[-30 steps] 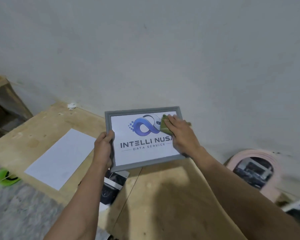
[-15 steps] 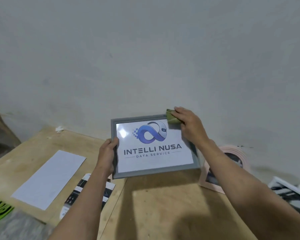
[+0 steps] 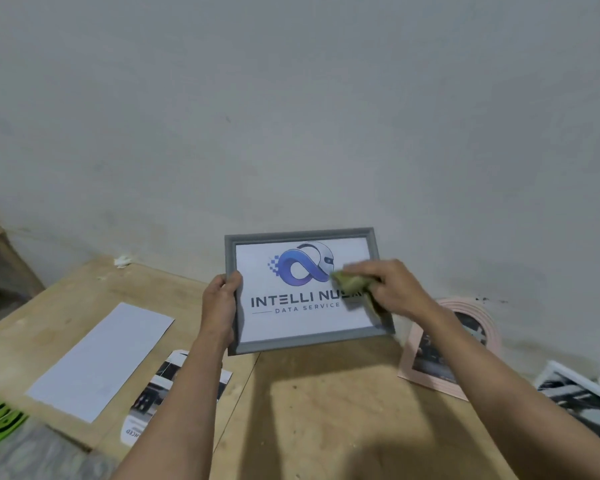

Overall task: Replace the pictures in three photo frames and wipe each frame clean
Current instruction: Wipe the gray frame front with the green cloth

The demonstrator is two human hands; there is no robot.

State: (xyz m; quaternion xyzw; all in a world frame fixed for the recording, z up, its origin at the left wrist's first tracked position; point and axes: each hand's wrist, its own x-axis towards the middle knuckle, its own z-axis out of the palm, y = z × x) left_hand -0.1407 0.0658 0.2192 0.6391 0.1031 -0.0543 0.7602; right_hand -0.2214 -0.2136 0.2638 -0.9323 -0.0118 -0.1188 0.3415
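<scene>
Grey rectangular photo frame (image 3: 305, 342), long axis running left-right, is being held tilted up above the plywood desk (image 3: 326, 410) near its far edge. The left hand (image 3: 220, 303) is gripping its left rail, while the right hand (image 3: 394, 287) is pinching a crumpled green cloth (image 3: 349, 281) against the glass's right half, unwiped glass lying leftward.

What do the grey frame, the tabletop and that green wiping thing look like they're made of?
Grey frame: probably painted wood or moulded plastic, matt, with a stepped profile; which one is unclear.
Tabletop: bare plywood by its pale grain and a seam between boards.
Green cloth, in the right hand: soft fabric, crumpled and blurred.
</scene>
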